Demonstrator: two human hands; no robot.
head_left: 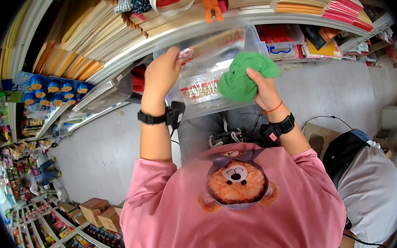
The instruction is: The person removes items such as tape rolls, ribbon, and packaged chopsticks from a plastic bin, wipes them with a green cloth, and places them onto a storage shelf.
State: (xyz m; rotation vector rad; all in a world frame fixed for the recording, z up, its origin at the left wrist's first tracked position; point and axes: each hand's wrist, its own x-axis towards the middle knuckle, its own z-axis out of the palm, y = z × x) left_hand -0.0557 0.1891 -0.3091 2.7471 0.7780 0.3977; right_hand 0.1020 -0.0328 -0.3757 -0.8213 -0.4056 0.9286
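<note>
Over my lap sits a clear plastic box [199,111]. My left hand [164,72] is closed at its far left side, pinching the end of a long clear packet [216,42] with red print and tan contents. Another clear packet [202,90], with a red stripe and golden contents, lies in the box nearer to me. Bunched in my right hand [267,93] is a green cloth [244,76], with the thumb pressed on top of it. The cloth hangs over the box's right part and hides what lies beneath.
Ahead, a shelf holds stacked envelopes [87,26] and an orange zipper [211,7]. Below it, another clear box [280,36] contains red items. Blue-capped goods [49,89] hang at left. At right, a person in a white shirt [372,193] is close beside me. Cardboard boxes [93,211] stand behind left.
</note>
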